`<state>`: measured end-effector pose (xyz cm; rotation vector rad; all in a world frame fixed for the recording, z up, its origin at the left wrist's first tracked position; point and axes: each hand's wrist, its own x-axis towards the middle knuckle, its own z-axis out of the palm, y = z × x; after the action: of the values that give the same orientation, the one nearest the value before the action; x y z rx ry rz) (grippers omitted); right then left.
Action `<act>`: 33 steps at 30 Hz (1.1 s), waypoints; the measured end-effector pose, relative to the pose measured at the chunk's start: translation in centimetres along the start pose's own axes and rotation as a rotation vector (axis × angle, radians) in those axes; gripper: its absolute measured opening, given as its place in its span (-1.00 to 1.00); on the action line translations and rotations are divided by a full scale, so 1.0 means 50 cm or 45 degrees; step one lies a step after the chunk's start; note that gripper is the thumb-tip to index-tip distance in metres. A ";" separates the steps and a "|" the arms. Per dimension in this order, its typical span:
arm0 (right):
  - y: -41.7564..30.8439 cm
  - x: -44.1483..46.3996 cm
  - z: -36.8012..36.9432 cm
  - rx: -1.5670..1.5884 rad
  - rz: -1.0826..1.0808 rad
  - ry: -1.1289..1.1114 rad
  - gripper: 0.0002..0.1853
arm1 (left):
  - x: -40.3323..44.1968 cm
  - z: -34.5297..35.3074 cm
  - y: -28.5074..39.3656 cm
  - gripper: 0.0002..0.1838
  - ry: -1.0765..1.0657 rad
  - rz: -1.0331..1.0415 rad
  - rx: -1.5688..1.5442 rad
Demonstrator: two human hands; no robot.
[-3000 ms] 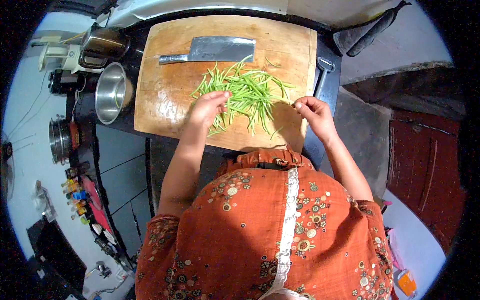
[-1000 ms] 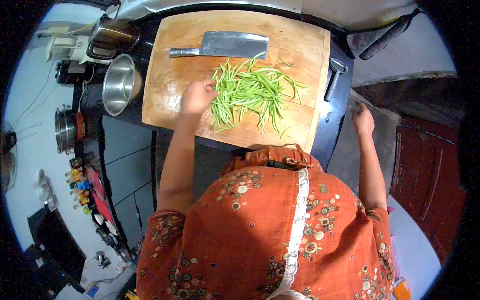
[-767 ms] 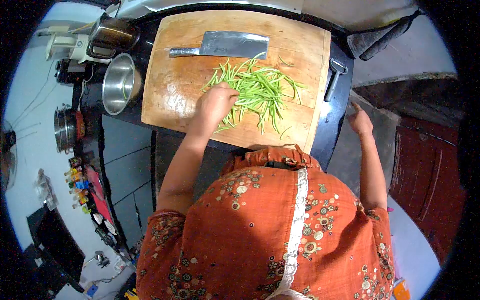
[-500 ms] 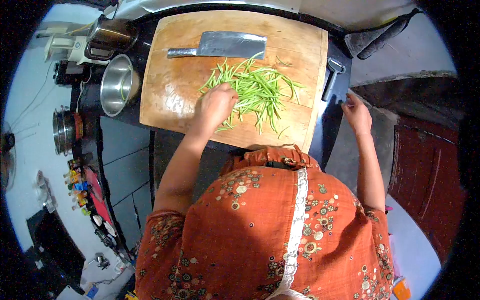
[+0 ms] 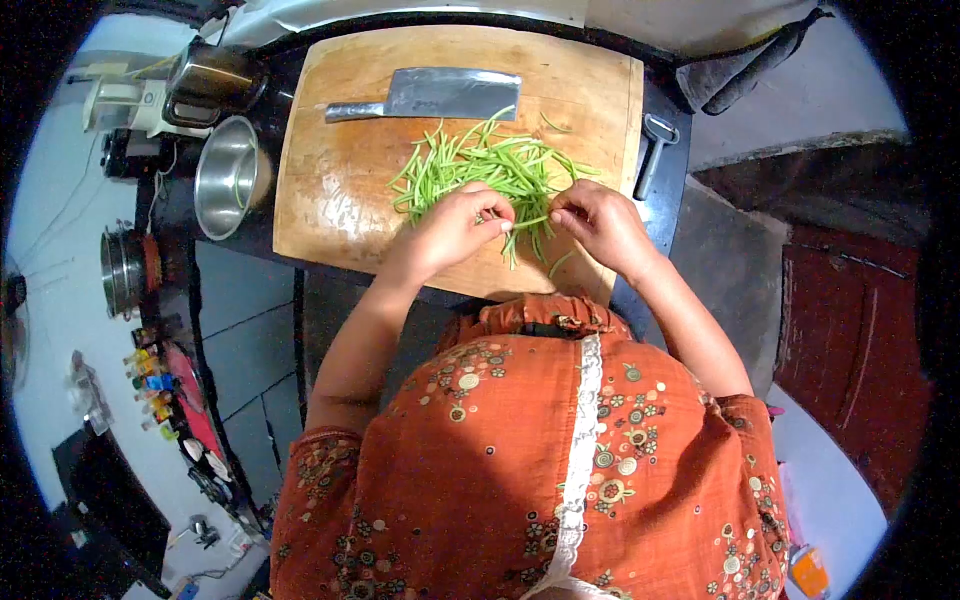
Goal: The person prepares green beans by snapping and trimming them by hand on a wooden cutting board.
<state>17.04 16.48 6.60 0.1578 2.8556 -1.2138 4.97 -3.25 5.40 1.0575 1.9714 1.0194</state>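
Observation:
Long green beans (image 5: 500,165) lie in a loose pile on the wooden cutting board (image 5: 330,180). Over the pile's near side, my left hand (image 5: 460,228) pinches one end of a single green bean (image 5: 530,223). The fingertips of my right hand (image 5: 600,222) close on the other end of that bean, so it spans the short gap between both hands. A cleaver (image 5: 450,93) lies flat behind the pile, its handle pointing left.
Left of the board stands a metal bowl (image 5: 226,178) with a green strand inside. Behind it are a steel pot (image 5: 218,85) and a white appliance (image 5: 125,103). A peeler (image 5: 655,155) lies on the dark counter at the board's right edge.
My right hand has come in from beyond the counter's right edge to the pile. My left hand has moved slightly right and nearer, and a bean is now held between both hands.

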 end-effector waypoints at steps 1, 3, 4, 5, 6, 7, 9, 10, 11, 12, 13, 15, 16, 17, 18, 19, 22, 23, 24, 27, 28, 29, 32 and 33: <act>0.000 -0.001 0.000 0.009 -0.044 0.055 -0.86 | 0.001 0.006 0.001 -0.82 0.007 0.038 -0.030; 0.001 -0.003 0.000 0.023 -0.057 0.077 -0.86 | 0.004 0.018 0.000 -0.81 0.020 0.116 -0.091; 0.001 -0.004 -0.001 0.030 -0.063 0.088 -0.86 | 0.005 0.021 -0.002 -0.80 0.022 0.095 -0.061; 0.000 -0.005 -0.001 0.016 -0.055 0.101 -0.86 | 0.005 0.024 -0.004 -0.79 0.023 0.075 -0.031; -0.002 -0.007 -0.001 0.003 -0.046 0.115 -0.86 | 0.007 0.027 -0.006 -0.78 0.024 0.056 0.000; -0.004 -0.009 0.000 -0.009 -0.037 0.130 -0.86 | 0.008 0.034 -0.008 -0.79 0.088 0.042 -0.026; -0.004 -0.014 0.007 0.033 -0.040 0.236 -0.88 | 0.011 0.050 -0.010 -0.81 0.215 0.014 -0.077; -0.004 -0.016 0.014 0.056 -0.041 0.289 -0.89 | 0.014 0.059 -0.006 -0.81 0.289 -0.109 -0.287; -0.006 -0.019 0.022 0.075 -0.027 0.328 -0.89 | 0.017 0.069 -0.002 -0.81 0.360 -0.233 -0.497; -0.008 -0.022 0.031 0.093 -0.015 0.368 -0.89 | 0.021 0.076 0.001 -0.81 0.431 -0.356 -0.707; -0.011 -0.023 0.036 0.111 -0.003 0.408 -0.89 | 0.025 0.081 -0.003 -0.81 0.432 -0.447 -0.855; -0.015 -0.024 0.039 0.190 0.112 0.407 -0.88 | 0.028 0.099 -0.003 -0.81 0.482 -0.530 -1.166; -0.018 -0.024 0.041 0.231 0.170 0.406 -0.88 | 0.028 0.107 -0.003 -0.81 0.505 -0.572 -1.322; -0.020 -0.025 0.043 0.183 0.139 0.431 -0.88 | 0.029 0.111 -0.005 -0.82 0.494 -0.576 -1.435; -0.022 -0.026 0.044 0.134 0.108 0.457 -0.88 | 0.030 0.115 -0.006 -0.82 0.481 -0.578 -1.548; -0.023 -0.026 0.045 0.085 0.077 0.482 -0.89 | 0.031 0.119 -0.008 -0.83 0.468 -0.580 -1.662; -0.025 -0.025 0.046 -0.085 -0.095 0.573 -0.90 | 0.038 0.130 -0.007 -0.86 0.425 -0.592 -1.866; -0.026 -0.026 0.046 -0.085 -0.086 0.574 -0.90 | 0.040 0.134 -0.003 -0.87 0.459 -0.595 -1.902; -0.027 -0.026 0.047 -0.086 -0.077 0.575 -0.90 | 0.042 0.137 0.006 -0.88 0.492 -0.597 -1.938; -0.021 -0.029 0.051 0.046 0.028 0.560 -0.90 | 0.041 0.135 0.014 -0.87 0.516 -0.600 -1.908; -0.015 -0.030 0.054 0.112 0.076 0.552 -0.89 | 0.040 0.133 0.015 -0.86 0.511 -0.601 -1.875; -0.002 -0.029 0.058 0.256 0.106 0.538 -0.88 | 0.038 0.129 0.014 -0.85 0.504 -0.572 -1.657; 0.030 -0.025 0.054 0.758 0.252 0.446 -0.81 | 0.032 0.108 0.005 -0.81 0.406 -0.458 -1.084; 0.034 -0.024 0.045 0.881 0.349 0.383 -0.81 | 0.031 0.100 -0.003 -0.81 0.330 -0.409 -0.945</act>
<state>18.40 15.93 3.93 0.7713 2.3584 -2.1890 8.36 -0.35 2.64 0.2050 1.6391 1.5733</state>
